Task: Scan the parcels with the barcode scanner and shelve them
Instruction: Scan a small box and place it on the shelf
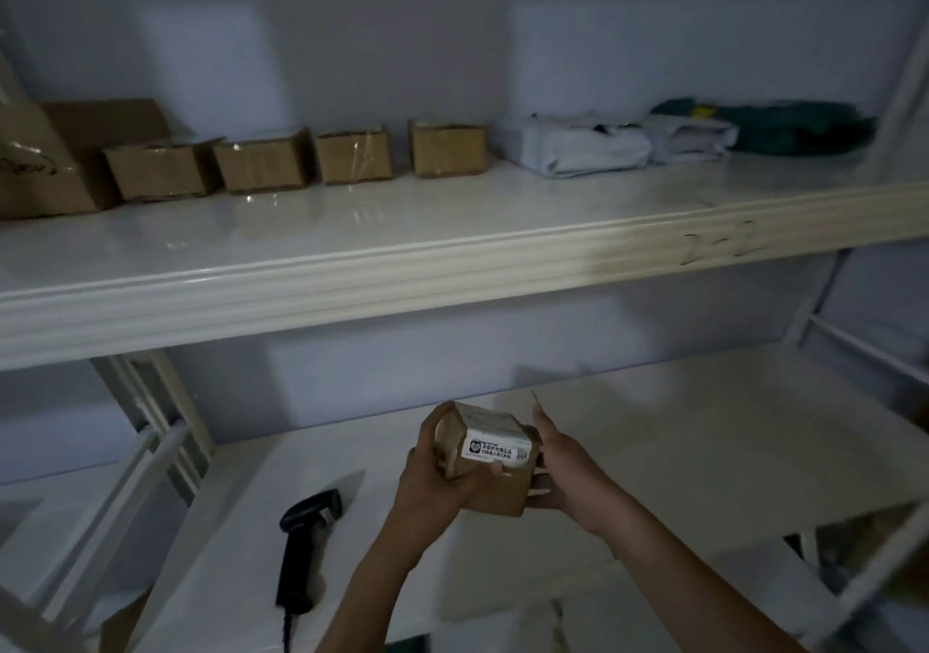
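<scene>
A small brown cardboard parcel (495, 471) with a white printed label on top is held above the lower shelf (704, 451) by both hands. My left hand (432, 471) wraps its left side, thumb over the far edge. My right hand (558, 471) supports its right side and underside, fingers stretched out. The black barcode scanner (304, 547) lies on the lower shelf to the left of my hands, untouched, its cable trailing off the front edge.
The upper shelf (452, 260) carries a row of several brown boxes (261, 159), a larger box (55, 159) at far left, white soft-wrapped parcels (583, 142) and a green bag (784, 122) at right. White shelf uprights (151, 431) stand left and right.
</scene>
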`<state>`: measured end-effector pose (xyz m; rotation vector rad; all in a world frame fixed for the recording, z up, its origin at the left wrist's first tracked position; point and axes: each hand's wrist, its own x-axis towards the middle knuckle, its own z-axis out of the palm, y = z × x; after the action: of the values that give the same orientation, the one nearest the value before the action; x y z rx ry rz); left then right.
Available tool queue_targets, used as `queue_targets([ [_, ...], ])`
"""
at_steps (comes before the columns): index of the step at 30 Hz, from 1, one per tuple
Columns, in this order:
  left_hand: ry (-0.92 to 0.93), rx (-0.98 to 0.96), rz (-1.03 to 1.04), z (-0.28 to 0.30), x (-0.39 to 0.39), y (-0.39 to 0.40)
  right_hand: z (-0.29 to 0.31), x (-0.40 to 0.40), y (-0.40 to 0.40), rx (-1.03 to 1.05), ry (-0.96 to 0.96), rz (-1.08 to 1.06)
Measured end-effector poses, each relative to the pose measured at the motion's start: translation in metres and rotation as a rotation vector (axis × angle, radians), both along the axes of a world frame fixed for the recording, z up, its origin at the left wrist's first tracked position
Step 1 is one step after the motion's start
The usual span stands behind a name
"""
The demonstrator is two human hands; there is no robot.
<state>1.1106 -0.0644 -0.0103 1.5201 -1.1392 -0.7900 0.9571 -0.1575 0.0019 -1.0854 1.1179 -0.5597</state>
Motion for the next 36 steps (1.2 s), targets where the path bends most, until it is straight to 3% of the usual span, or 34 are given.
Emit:
queue_targets([
  [4, -0.088, -0.013, 0.032, 0.024, -0.041, 0.020, 0.022, -0.044, 0.046, -0.328, 0.076, -0.042],
  [7, -0.187, -0.011, 0.007, 0.051, -0.082, 0.032, 0.045, -0.085, 0.073, -0.618, 0.237, -0.014],
  [11, -0.248, -0.084, -0.070, 0.097, -0.137, 0.049, 0.099, -0.144, 0.097, -0.827, 0.345, -0.057],
  [23, -0.492, -0.313, -0.115, 0.203, -0.278, 0.051, 0.204, -0.299, 0.125, -1.071, 0.402, -0.162],
  [36, -0.426, -0.563, -0.040, 0.270, -0.478, -0.075, 0.260, -0.477, -0.003, -1.248, 0.181, -0.323],
])
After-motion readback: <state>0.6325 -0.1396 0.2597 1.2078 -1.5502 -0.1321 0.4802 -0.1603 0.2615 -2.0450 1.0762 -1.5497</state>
